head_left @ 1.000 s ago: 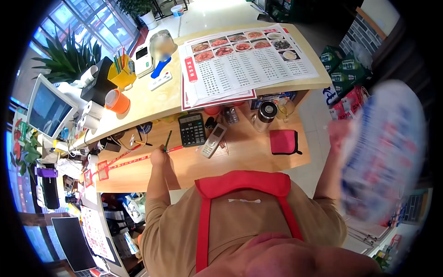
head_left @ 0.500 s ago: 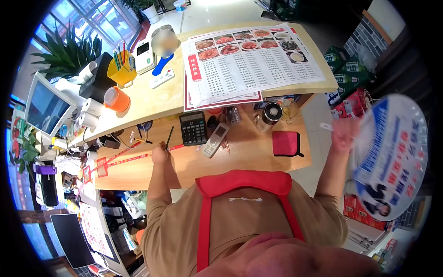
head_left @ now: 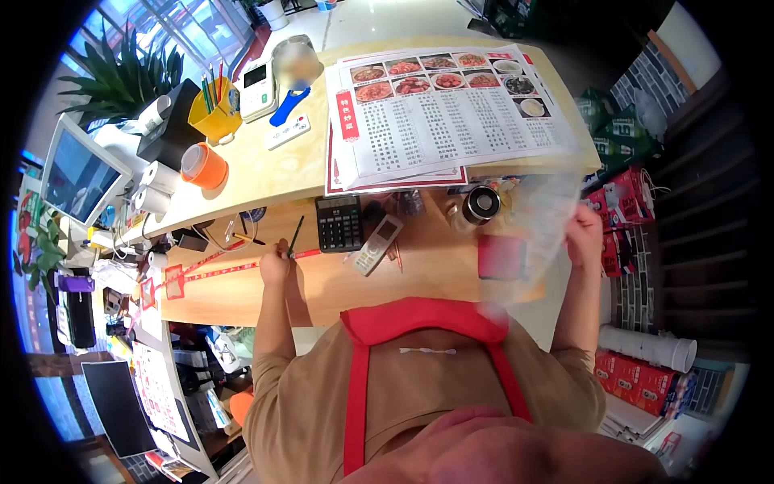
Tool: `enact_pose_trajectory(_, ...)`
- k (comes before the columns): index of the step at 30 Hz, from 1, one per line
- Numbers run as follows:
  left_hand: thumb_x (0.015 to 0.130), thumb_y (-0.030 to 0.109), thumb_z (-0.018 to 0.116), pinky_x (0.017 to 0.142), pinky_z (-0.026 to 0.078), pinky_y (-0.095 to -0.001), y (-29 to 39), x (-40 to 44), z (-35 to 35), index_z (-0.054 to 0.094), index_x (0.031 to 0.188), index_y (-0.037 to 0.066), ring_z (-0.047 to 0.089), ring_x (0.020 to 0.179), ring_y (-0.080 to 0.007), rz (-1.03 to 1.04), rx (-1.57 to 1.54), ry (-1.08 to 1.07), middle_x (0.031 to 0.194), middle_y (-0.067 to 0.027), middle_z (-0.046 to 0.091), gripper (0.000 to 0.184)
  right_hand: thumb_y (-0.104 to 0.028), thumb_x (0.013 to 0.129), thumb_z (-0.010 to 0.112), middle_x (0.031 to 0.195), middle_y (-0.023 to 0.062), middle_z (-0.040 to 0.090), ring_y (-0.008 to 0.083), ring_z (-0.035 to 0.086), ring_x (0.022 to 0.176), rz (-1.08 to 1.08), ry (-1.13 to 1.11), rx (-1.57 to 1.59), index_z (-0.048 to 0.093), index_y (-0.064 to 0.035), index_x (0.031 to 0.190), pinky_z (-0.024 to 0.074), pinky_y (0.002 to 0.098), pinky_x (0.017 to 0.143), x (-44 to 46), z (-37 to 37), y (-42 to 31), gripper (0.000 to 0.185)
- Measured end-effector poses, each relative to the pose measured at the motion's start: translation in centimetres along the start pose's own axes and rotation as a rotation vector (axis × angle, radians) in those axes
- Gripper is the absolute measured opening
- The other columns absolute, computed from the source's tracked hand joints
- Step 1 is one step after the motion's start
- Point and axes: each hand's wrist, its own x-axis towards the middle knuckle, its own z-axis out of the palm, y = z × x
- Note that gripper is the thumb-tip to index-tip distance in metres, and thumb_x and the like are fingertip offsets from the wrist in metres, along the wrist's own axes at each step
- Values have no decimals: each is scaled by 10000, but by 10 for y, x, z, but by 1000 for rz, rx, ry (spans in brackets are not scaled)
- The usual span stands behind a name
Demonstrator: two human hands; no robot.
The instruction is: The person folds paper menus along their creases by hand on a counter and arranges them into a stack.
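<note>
My right hand [head_left: 584, 235] is closed on a hand fan [head_left: 542, 230], which is smeared by motion and edge-on over the right part of the desk. Through its blur a pink-red zip pouch [head_left: 498, 256] shows faintly. On the wooden desk, my left hand [head_left: 275, 264] is closed around the lower end of a dark pen [head_left: 297, 234] that points up and away. A red lanyard [head_left: 222, 275] with a badge holder runs beside that hand. To the right of the pen lie a black calculator [head_left: 339, 225] and a pale handset [head_left: 377, 244].
A laminated menu [head_left: 451, 121] covers much of the raised counter. Along it stand an orange cup [head_left: 204, 165], a yellow pen holder [head_left: 215, 113], a card terminal [head_left: 259, 89] and a monitor [head_left: 82, 169]. A dark-lidded flask [head_left: 481, 204] sits on the desk below.
The fan has swung from my far right leftward across the desk's right end, turning from broadside to edge-on. My right hand shifted slightly left; my left hand barely moved.
</note>
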Motion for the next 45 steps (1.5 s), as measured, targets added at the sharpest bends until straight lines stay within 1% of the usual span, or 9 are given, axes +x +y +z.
enact_pose_trajectory(2,803,159,562,670,492,-421,5,-2,-4,630,929,65,621,773,-354,11,-18,-3,809,-188,639,171,-338,866,561,647,37,590,121,458,455,57,32,-492,507,-49,724,372,282,552,2,28,-16,327)
enact_pose_trajectory(9,769,-1,568,633,481,-345,82,-17,-67,637,940,69,598,708,-272,434,-206,291,817,-112,620,197,-260,842,602,613,57,584,111,454,434,-333,-511,494,490,-85,706,379,254,556,17,6,-1,248)
enact_pose_trajectory(14,718,-79,585,624,457,-314,153,-3,-131,632,916,54,560,696,-219,754,-282,529,788,-87,593,243,-73,743,690,624,-25,549,28,458,517,98,161,-472,614,-25,792,346,164,451,5,30,-26,102)
enact_pose_trajectory(17,714,-80,584,631,460,-309,176,14,-149,624,927,44,566,713,-221,748,-291,560,817,-92,596,251,-140,731,723,554,-25,474,86,405,445,-547,-91,229,510,-127,674,311,223,448,9,16,-29,221)
enact_pose_trajectory(21,727,-46,585,653,473,-304,202,39,-159,619,949,53,568,772,-231,703,-341,512,885,-96,597,245,-163,903,383,481,-25,363,91,332,394,-216,-378,928,359,-141,551,268,244,441,11,20,-26,353)
enact_pose_trajectory(25,738,14,589,708,483,-326,212,69,-154,621,962,67,563,867,-264,664,-337,498,934,-113,593,232,-123,779,661,603,-28,489,74,406,485,55,17,-620,547,-47,719,326,214,473,6,41,-27,149)
enact_pose_trajectory(29,731,57,607,835,434,-383,210,91,-147,619,957,70,534,942,-312,596,-298,438,952,-133,592,227,-121,858,463,538,33,456,97,409,453,-375,-452,907,437,-79,581,318,223,426,9,27,-48,281)
enact_pose_trajectory(35,721,54,639,829,430,-402,208,98,-136,620,936,48,526,917,-336,621,-218,546,942,-152,582,216,-139,814,623,601,2,531,67,463,494,-219,54,-1,551,-61,727,382,200,490,0,68,-19,138)
enact_pose_trajectory(45,755,88,607,841,433,-399,211,86,-142,606,986,42,510,951,-339,536,-205,495,977,-166,561,236,-94,833,617,703,8,584,67,536,601,211,-394,-538,592,-23,871,433,200,536,8,129,33,84)
